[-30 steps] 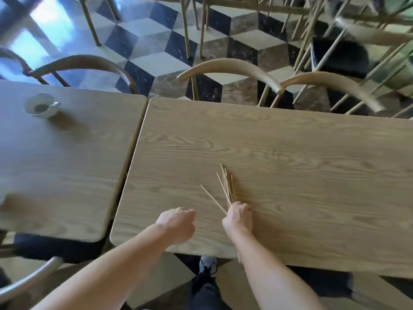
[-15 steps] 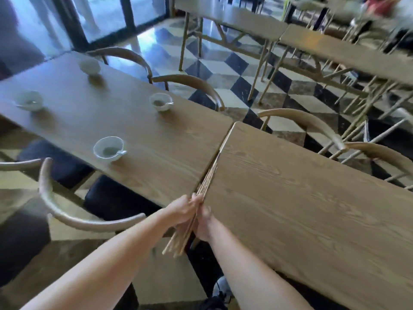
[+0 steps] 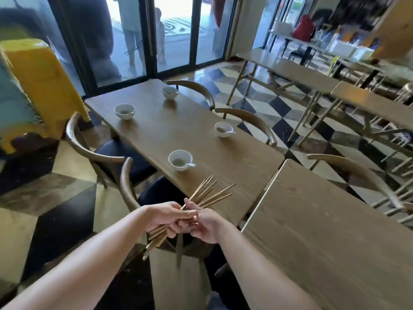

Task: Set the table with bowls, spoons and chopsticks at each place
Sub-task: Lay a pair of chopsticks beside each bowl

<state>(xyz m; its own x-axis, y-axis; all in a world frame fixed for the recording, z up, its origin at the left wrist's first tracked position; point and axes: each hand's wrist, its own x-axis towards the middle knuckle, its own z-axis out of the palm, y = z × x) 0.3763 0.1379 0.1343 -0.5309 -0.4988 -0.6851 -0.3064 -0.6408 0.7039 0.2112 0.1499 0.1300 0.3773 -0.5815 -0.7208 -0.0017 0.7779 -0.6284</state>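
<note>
A bundle of wooden chopsticks (image 3: 210,193) fans out over the near corner of the left table (image 3: 161,130). My left hand (image 3: 167,217) is closed around the bundle's middle. My right hand (image 3: 205,222) touches the same bundle with its fingers pinching at the sticks. Several white bowls stand on the left table, each with a spoon in it: the nearest bowl (image 3: 180,160) is just beyond the chopstick tips, another bowl (image 3: 223,129) is on the far side, and two more (image 3: 124,111) (image 3: 170,92) stand further back.
A second wooden table (image 3: 324,231) adjoins on the right. Curved-back chairs (image 3: 89,151) line both sides of the tables; one chair (image 3: 127,186) is right by my left arm. A yellow object (image 3: 40,81) stands at the left. Glass doors are behind.
My view swung left from the right table to the left table. The chopsticks went from my right hand on the table into both hands, now raised over the left table's corner.
</note>
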